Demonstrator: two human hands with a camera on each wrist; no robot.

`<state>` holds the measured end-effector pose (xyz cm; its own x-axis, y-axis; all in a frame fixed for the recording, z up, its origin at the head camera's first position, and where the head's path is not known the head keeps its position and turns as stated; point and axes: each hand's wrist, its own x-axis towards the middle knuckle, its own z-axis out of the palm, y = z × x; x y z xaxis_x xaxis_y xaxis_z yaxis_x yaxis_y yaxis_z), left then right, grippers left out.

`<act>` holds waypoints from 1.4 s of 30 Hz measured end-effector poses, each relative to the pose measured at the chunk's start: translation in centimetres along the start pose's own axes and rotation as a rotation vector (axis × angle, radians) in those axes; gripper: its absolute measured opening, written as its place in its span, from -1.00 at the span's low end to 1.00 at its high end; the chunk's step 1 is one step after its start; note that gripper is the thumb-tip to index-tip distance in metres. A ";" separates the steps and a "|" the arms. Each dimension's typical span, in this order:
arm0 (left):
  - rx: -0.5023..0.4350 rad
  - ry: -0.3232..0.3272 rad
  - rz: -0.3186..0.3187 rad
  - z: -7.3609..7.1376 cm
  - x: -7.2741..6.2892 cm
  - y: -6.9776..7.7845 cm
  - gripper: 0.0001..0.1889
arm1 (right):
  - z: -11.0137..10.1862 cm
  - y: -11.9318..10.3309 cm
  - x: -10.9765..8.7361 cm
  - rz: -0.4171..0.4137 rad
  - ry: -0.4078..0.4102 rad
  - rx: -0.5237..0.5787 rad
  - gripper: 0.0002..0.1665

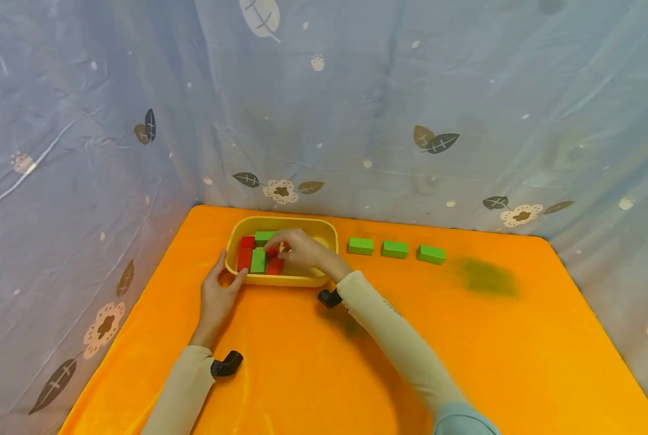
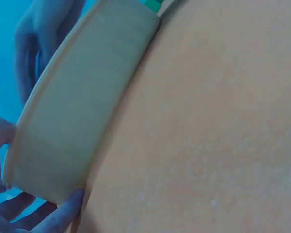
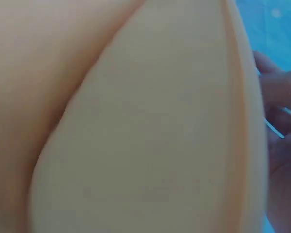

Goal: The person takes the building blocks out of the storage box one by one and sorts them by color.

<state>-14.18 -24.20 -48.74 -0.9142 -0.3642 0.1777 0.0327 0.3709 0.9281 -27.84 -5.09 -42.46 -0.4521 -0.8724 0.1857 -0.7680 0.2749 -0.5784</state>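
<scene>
A yellow plastic basin (image 1: 280, 281) stands at the back left of the orange cloth. Red blocks (image 1: 245, 258) and green blocks (image 1: 258, 261) lie inside it. My left hand (image 1: 217, 300) holds the basin's left end, thumb at the front rim, its fingers along the side; the left wrist view shows these fingers (image 2: 63, 213) against the outer wall. Over the front rim reaches my right hand (image 1: 301, 249), fingertips down among the blocks, thumb and forefinger pinching a red block (image 1: 272, 252). In the right wrist view the basin wall (image 3: 145, 121) hides much of this hand.
To the right of the basin, three green blocks (image 1: 395, 249) stand apart in a row on the orange cloth (image 1: 313, 368). A grey-blue leaf-print curtain (image 1: 356, 109) hangs along the back and sides. Black camera mounts (image 1: 227, 364) stick out from both wrists.
</scene>
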 end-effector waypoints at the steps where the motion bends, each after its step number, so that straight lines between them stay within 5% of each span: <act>1: -0.004 0.003 0.002 0.0 0.0 0.0 -0.21 | 0.5 -0.3 0.8 0.005 -0.028 -0.007 -0.58; 7: -0.006 0.004 -0.008 -0.1 0.1 -0.1 -0.21 | 2.5 -1.4 3.9 0.057 -0.169 -0.191 -0.42; 13: -0.002 0.008 -0.002 -0.1 0.0 -0.2 -0.22 | 3.2 -1.2 4.1 0.092 -0.176 -0.275 -0.43; 27: 0.010 0.014 -0.004 -0.1 0.0 -0.2 -0.22 | 2.2 -0.3 2.5 0.149 -0.184 -0.159 -0.48; 35: -0.004 0.028 -0.009 0.1 -0.1 -0.3 -0.22 | 1.5 0.5 0.9 0.151 -0.094 0.061 -0.49; 42: -0.003 0.017 -0.010 -0.1 0.0 -0.6 -0.20 | 1.2 1.2 -0.5 0.146 0.004 0.127 -0.63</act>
<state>-14.13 -24.46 -49.26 -0.9074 -0.3827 0.1738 0.0246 0.3645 0.9309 -27.94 -4.81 -44.20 -0.5567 -0.8252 0.0954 -0.6307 0.3452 -0.6951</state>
